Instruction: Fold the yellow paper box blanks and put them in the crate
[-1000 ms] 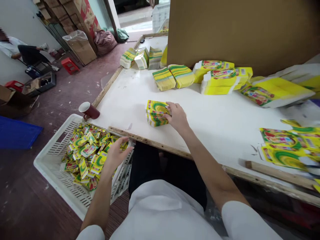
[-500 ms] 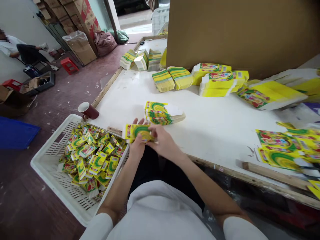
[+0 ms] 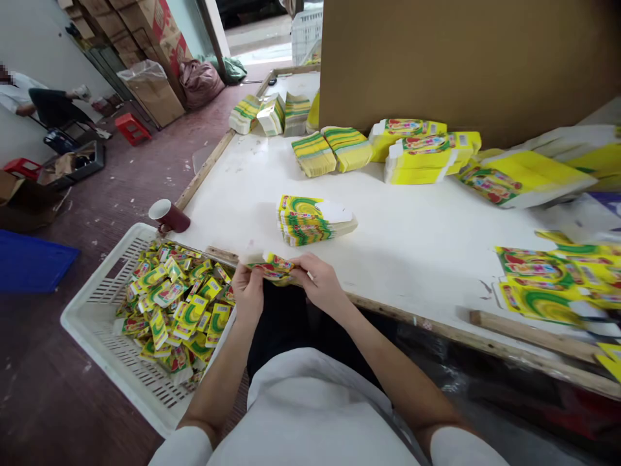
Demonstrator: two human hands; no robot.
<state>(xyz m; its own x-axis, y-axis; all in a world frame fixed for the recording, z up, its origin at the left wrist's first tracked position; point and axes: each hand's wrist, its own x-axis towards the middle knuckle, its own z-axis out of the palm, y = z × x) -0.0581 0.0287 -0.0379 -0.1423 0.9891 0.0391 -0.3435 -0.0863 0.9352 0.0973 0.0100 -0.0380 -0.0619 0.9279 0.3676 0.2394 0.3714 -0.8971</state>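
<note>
Between my two hands, at the table's front edge, is a small yellow-and-green printed carton (image 3: 274, 266). My left hand (image 3: 248, 291) pinches its left end with the thumb in front. At the other end, my right hand (image 3: 315, 279) grips it between thumb and fingers. Part of the carton is hidden behind the fingers. Just beyond my hands a fanned stack of flat cartons (image 3: 310, 220) lies on the white table (image 3: 407, 252). To my left stands a white plastic crate (image 3: 107, 285) full of small yellow cartons (image 3: 191, 314).
A maroon mug (image 3: 169, 215) sits at the table's left edge, close to the crate. Carton bundles (image 3: 431, 152) line the back by a brown board (image 3: 456, 58). A wooden strip (image 3: 528, 333) and loose cartons (image 3: 538, 268) lie right. A person (image 3: 29, 97) sits far left.
The carton has turned from its broad swirl-printed face to a narrower side. My left hand has shifted left and down, its fingers now closed around the end. The right hand has moved slightly.
</note>
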